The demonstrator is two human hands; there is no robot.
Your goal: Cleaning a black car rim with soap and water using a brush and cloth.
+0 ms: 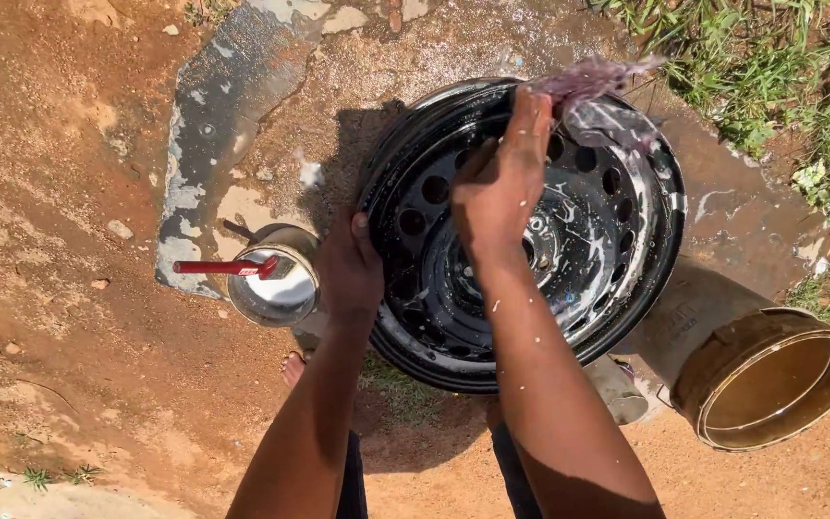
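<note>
The wet black wheel rim stands tilted on the dirt. The left hand clamps its near-left edge, fingers wrapped behind. The right hand presses a blurred purple cloth against the upper rim, fingers together. A tin sits just left; a bucket lies right.

A soapy black steel wheel rim stands tilted on wet red dirt. The left hand grips its edge; the right hand presses a wet cloth on its face. A small tin with a red-handled brush sits left, a tipped bucket right.
</note>
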